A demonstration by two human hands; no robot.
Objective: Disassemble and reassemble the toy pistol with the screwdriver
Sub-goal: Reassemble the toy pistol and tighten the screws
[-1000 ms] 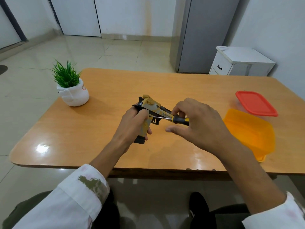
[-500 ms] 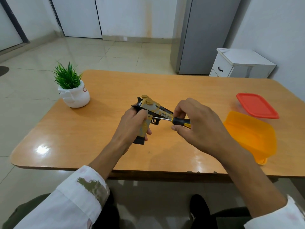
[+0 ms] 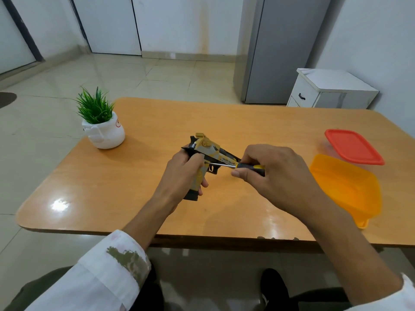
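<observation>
Above the glossy wooden table (image 3: 224,122), right of the white-potted green plant (image 3: 102,129), the left hand (image 3: 182,173) gripped the yellow-and-black toy pistol (image 3: 208,151); the right hand (image 3: 276,173) pinched the black-and-yellow screwdriver (image 3: 257,167). The step needed axial pressure, tip squarely seated.

Light: bright, even, diffuse, indoor. Table (image 3: 134,187) glossy; strongest glare patch sits at lower left of the frame, with weaker streaks along the near edge right of centre. Floor (image 3: 157,79) carries a pale sheen. Shadows soft: one to the right of the plant pot (image 3: 103,133), broad faint ones below the left hand (image 3: 182,173) and right hand (image 3: 276,173). Screwdriver (image 3: 233,166) shaft shows a thin highlight. Centre sharp; print on toy pistol (image 3: 207,151) partly legible. Wide-angle distortion: table edges bow, door frame (image 3: 22,30) at upper left leans. Left sleeve (image 3: 101,277) at bottom looks soft.
</observation>
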